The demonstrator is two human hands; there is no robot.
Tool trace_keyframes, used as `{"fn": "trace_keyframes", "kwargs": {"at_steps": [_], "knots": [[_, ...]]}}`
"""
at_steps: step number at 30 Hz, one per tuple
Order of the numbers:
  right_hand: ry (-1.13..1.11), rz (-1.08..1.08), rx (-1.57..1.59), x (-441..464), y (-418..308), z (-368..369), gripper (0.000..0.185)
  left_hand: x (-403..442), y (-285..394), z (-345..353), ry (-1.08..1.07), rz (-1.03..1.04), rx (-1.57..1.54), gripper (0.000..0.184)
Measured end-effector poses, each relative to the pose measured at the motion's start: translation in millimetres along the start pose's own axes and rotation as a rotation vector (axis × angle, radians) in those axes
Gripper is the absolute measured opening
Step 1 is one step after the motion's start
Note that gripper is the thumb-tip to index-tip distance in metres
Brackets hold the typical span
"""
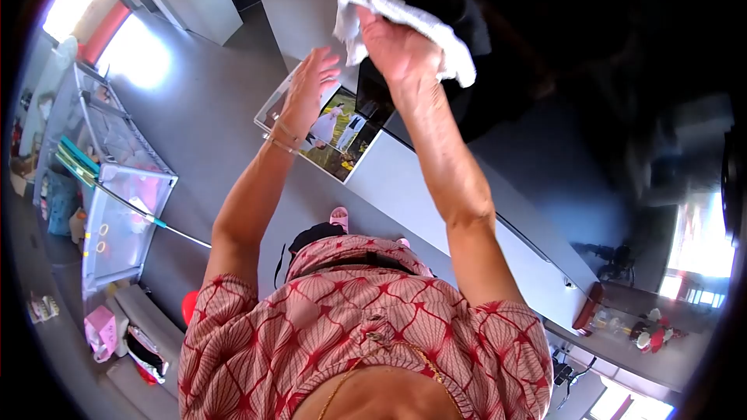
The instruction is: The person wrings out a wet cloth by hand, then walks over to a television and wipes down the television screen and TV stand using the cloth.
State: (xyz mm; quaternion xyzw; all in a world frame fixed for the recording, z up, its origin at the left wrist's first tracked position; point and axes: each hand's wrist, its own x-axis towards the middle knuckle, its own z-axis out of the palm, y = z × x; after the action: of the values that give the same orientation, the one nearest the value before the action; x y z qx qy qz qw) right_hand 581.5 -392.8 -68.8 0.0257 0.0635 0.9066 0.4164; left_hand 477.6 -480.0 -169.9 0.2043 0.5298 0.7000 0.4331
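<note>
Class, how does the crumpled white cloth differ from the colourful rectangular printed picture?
The crumpled white cloth is plain; the colourful rectangular printed picture shows figures. The cloth is rumpled against the right hand; the picture looks flat. Both are partly covered in this view.

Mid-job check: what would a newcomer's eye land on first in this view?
Probably the bright white cloth at the right hand, top centre, standing out against the dark glossy surface to its right. Next, the colourful photo just below the left hand, and the red-patterned shirt filling the bottom.
</note>
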Motion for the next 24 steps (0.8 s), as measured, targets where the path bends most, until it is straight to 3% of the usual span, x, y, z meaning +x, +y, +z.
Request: {"fn": "trace_keyframes", "kwargs": {"at_steps": [4,5,7,9,10,16,17,20,21,22,23,24], "knots": [[-0.321,0.086,-0.206,-8,-3,69,0.029,21,5,36,-0.049,0.125,0.043,0.052],[-0.774,0.080,-0.392,18,-17,74,0.017,26,4,44,-0.050,0.172,0.101,0.055],[-0.474,-0.063,-0.408,-9,-8,124,0.016,30,5,53,-0.112,0.218,0.107,0.061],[-0.635,-0.169,-0.648,-13,-11,156,0.016,28,4,60,-0.077,0.410,0.234,0.063],[-0.640,-0.159,-0.657,-15,-11,171,0.016,29,6,57,-0.085,0.406,0.282,0.069],[-1.062,-0.849,-1.599,3,-6,268,0.015,26,17,64,-0.053,0.306,0.359,0.068],[-1.078,-0.854,-1.601,10,-8,275,0.015,29,18,65,-0.054,0.320,0.352,0.068],[-1.189,-2.409,-2.256,22,-10,282,0.020,40,6,64,-0.072,0.283,0.219,0.058],[-0.988,-2.251,-2.449,23,0,284,0.026,42,3,64,-0.079,0.295,0.216,0.058],[-0.672,-1.660,-2.733,10,21,280,0.027,41,0,63,-0.107,0.309,0.095,0.056],[-0.827,-1.970,-2.849,26,19,276,0.031,41,-2,64,-0.147,0.321,-0.026,0.054],[-0.615,-1.851,-2.900,40,15,261,0.036,40,-3,64,-0.164,0.322,-0.057,0.052]]}}
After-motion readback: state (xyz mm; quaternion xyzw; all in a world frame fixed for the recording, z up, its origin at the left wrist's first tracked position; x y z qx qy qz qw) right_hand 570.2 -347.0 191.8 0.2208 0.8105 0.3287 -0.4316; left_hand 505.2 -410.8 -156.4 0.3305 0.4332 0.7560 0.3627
